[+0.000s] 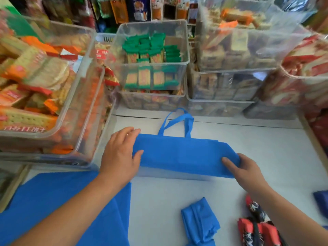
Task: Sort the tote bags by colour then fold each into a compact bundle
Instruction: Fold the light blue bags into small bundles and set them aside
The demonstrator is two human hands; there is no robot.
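Folding is under way on the blue tote bag point(182, 155), which lies at the centre of the frame on the white counter point(257, 139), already doubled into a long horizontal strip with its handles point(177, 121) pointing toward the top of the frame; the left hand point(119, 153) rests at the strip's left end with fingers straight and the thumb laid on the cloth, pressing rather than grasping; the right hand point(248, 169) holds the right end, thumb on top and the end of the strip wrapped against the fingers, which looks like a pinch

As for progress, one blue bundle point(200, 222) sits finished at the lower centre; a flat blue bag point(62, 201) lies unfolded at the lower left, partly under the left forearm; red patterned bags point(253, 229) lie at the lower right, seemingly rolled, though blur makes that unsure; a dark blue piece point(321, 199) shows at the right edge, too cropped to identify; colours appear grouped already, blue left and centre, red to the right, so sorting seems mostly done and folding is partway; the strip needs its ends brought in

Clear snack bins point(152, 50) crowd the upper half of the frame
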